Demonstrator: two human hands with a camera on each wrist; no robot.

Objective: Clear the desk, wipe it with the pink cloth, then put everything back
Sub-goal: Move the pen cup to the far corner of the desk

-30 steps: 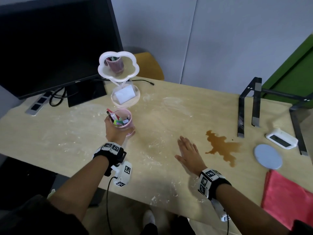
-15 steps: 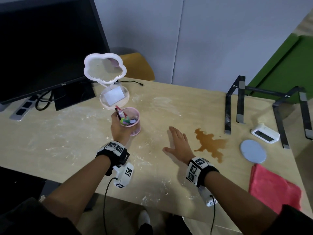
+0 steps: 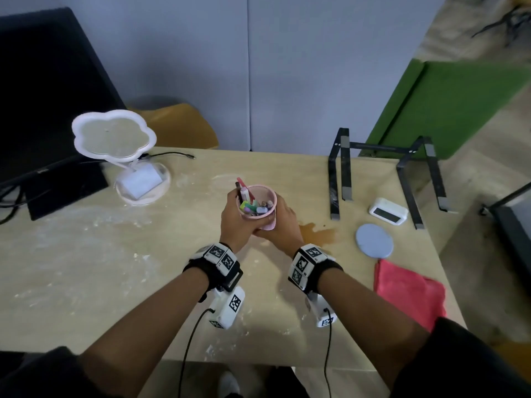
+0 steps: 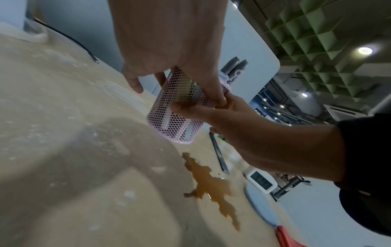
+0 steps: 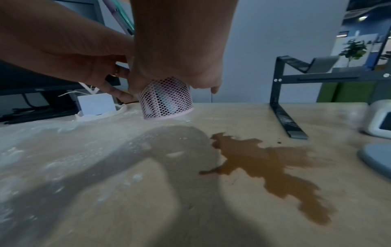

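A pink mesh pen cup (image 3: 256,205) full of pens and markers hangs tilted above the middle of the desk (image 3: 86,268). My left hand (image 3: 234,222) grips its left side and my right hand (image 3: 283,225) wraps its right side and bottom. In the left wrist view the cup (image 4: 175,117) sits between my left hand (image 4: 169,41) and right hand (image 4: 232,120). The right wrist view shows the cup (image 5: 167,100) clear of the desk. The pink cloth (image 3: 408,291) lies folded at the desk's right front corner. A brown spill (image 3: 319,234) and white powder mark the desk.
A black monitor (image 3: 43,96) and a flower-shaped mirror (image 3: 113,136) on its white base (image 3: 142,182) stand at the back left. At the right are a black laptop stand (image 3: 382,173), a white clock (image 3: 388,211) and a blue round coaster (image 3: 374,240).
My left hand lifted the pen cup and carried it right, toward the spill. My right hand left the desk, where it lay flat, and took hold of the cup.
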